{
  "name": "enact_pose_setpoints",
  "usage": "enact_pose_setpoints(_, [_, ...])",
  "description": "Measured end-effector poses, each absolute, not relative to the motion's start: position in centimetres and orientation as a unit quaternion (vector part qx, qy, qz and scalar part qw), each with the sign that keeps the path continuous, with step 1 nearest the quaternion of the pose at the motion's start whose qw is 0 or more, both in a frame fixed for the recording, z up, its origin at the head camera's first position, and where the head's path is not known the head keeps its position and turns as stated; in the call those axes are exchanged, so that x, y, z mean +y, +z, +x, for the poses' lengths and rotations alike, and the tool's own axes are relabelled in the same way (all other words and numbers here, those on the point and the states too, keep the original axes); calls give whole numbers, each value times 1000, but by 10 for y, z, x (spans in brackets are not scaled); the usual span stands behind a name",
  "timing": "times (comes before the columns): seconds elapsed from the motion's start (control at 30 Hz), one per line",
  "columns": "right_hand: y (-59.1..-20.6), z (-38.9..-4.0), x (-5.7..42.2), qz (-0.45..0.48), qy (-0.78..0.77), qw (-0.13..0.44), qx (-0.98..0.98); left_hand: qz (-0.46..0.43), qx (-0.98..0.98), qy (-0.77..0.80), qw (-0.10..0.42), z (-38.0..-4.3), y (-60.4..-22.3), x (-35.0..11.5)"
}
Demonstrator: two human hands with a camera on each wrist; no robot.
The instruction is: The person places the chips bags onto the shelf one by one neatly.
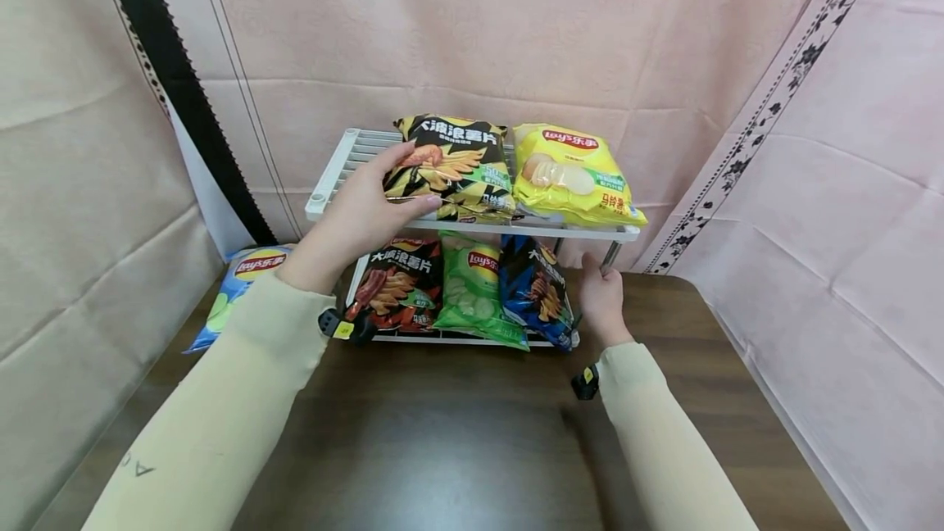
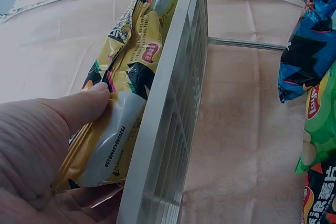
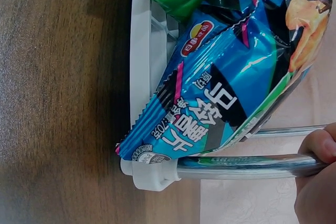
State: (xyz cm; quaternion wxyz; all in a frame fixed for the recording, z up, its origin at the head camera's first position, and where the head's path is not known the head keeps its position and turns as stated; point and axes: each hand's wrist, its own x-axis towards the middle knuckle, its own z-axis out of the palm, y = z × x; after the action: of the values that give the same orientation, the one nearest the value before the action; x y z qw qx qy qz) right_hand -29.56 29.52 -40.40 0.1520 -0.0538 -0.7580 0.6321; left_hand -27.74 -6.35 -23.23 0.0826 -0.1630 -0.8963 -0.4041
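Observation:
My left hand (image 1: 372, 199) grips the left side of a black and gold chip bag (image 1: 468, 162) on the top shelf (image 1: 335, 174) of a white two-tier rack. In the left wrist view its thumb (image 2: 86, 106) presses on the bag's lower part; the other fingers are partly hidden behind it. My right hand (image 1: 601, 301) holds the rack's front right metal post (image 3: 252, 166), fingers curled round it. Close to that hand, a blue and black chip bag (image 1: 538, 289) leans on the lower tier. A yellow chip bag (image 1: 571, 174) lies on the top shelf, to the right.
On the lower tier are a red and black chip bag (image 1: 401, 285) and a green chip bag (image 1: 475, 289). Left of the rack, a light blue chip bag (image 1: 239, 285) sits on the brown wooden table (image 1: 442, 433). Pink cloth (image 1: 516, 31) hangs behind.

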Motion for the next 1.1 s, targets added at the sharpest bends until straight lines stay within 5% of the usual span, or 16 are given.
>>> enact_pose_setpoints(0.4, [-403, -294, 297, -50, 633, 138, -760, -191, -873, -435, 112, -261, -231, -87])
enact_pose_setpoints(0.7, [-405, -295, 299, -55, 632, 149, -758, -111, -835, -493, 218, -246, -243, -145])
enact_pose_setpoints(1.1, [-405, -295, 297, -51, 630, 148, -761, 53, -859, -486, 153, -259, -322, -225])
